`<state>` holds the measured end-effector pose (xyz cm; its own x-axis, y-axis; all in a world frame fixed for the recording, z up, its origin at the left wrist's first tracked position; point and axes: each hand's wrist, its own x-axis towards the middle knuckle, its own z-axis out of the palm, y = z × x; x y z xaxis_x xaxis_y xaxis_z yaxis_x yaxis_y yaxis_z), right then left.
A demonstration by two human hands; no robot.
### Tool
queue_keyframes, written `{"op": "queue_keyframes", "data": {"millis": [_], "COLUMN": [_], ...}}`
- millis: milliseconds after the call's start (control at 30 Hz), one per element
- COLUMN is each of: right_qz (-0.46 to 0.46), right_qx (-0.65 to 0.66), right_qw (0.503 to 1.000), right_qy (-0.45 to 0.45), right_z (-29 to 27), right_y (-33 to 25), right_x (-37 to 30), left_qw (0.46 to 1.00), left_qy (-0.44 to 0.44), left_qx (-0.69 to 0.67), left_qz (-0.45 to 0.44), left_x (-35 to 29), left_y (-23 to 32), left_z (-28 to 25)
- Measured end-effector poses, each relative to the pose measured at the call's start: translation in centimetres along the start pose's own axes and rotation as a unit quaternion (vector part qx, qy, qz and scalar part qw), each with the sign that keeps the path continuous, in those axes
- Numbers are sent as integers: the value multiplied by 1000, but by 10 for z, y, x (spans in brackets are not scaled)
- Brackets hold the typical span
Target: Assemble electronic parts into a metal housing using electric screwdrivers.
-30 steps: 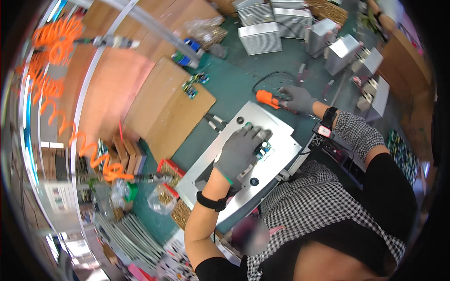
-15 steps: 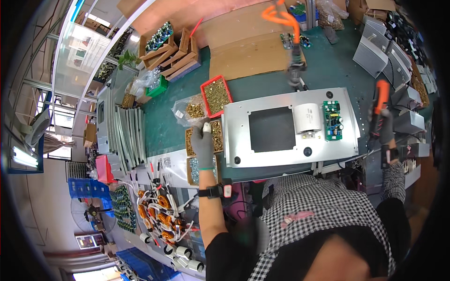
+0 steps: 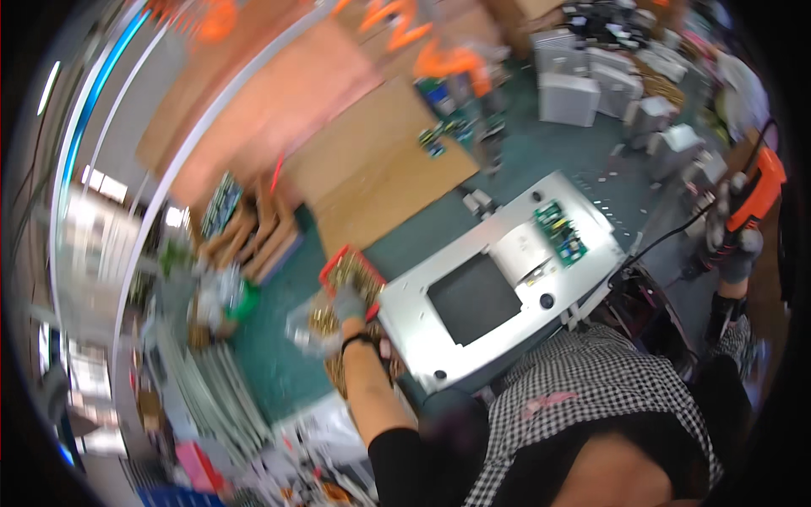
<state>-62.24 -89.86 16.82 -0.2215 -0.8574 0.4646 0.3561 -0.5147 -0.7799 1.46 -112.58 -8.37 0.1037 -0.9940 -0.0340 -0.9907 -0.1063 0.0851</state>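
Note:
My left hand (image 3: 348,304), in a grey glove, reaches into a red tray (image 3: 378,283) of small brass-coloured fasteners; its fingers are smeared by motion. Over at the far right, my gloved right hand (image 3: 738,253) grips an orange and black electric screwdriver (image 3: 760,190) with a black cord. Between the hands lies a silver metal panel (image 3: 405,338) with a rectangular cut-out. A white cylindrical capacitor (image 3: 519,252) and a green circuit board (image 3: 559,230) sit on the panel. A plastic bag of brass parts (image 3: 321,321) lies beside the red tray.
Cardboard (image 3: 389,169) covers the back of the green bench. Grey metal housings (image 3: 568,97) stand at the back right. Stacked metal plates (image 3: 215,384) and a green bin (image 3: 245,302) are on the left. An orange coiled hose (image 3: 456,66) hangs above.
The view has turned, so the bench appears tilted. My left hand has gone from the small parts boxes to the red tray. My right hand and the screwdriver now appear farther right.

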Motion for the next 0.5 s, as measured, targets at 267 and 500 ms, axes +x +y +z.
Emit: {"op": "queue_keyframes", "data": {"millis": [267,500], "right_qz": [-23,11], "right_qx": [74,44], "right_qw": [988,997], "right_qy": [134,61], "right_z": [18,19], "right_y": [-27,-38], "right_x": [-26,-32], "left_qw": [963,892], "left_qy": [40,-29], "left_qx": [-242,-404], "left_qz": [109,201], "left_x": [69,74], "left_y": [111,206], "left_z": [-34,-96]}}
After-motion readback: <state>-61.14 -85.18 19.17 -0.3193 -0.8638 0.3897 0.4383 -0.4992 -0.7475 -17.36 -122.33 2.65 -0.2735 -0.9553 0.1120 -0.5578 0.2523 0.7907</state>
